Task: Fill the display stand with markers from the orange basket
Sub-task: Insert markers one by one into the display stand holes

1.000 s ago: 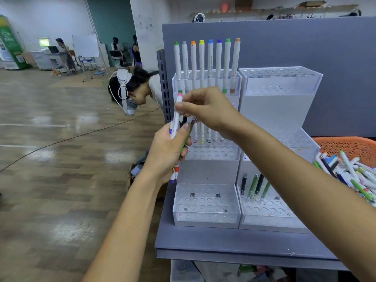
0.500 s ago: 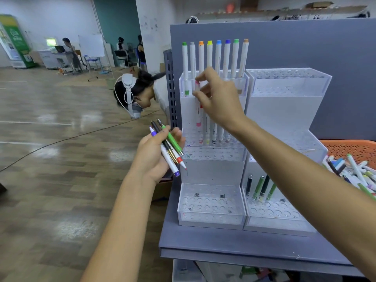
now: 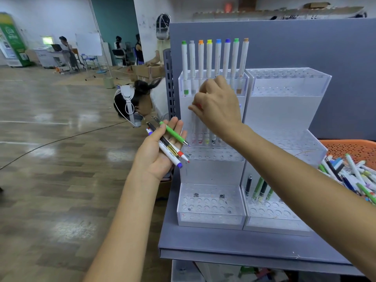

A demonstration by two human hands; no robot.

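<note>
**Right hand up at the stand, left hand minding the spares**

The right hand (image 3: 217, 106) is raised against the front of the left-hand display stand (image 3: 211, 171), just below its top tier. Its fingers are curled tight and pinch a red-tipped marker (image 3: 199, 107); only that speck of red shows, the rest being hidden behind the knuckles.

The left hand (image 3: 158, 153) sits lower and to the left, just off the worktop (image 3: 223, 243) edge, palm up. Its thumb lies across a bunch of pens (image 3: 173, 147): a green one, a black one, and white ones capped red and blue, fanned out over the fingers.

A row of eight markers (image 3: 213, 58) stands upright in the top tier of that stand. A second clear stand (image 3: 284, 110) touches it on the right, with four pens (image 3: 258, 188) leaning in its lowest tier.

The orange basket (image 3: 354, 149) sits at the far right, behind the right forearm, heaped with loose markers (image 3: 350, 174).
</note>
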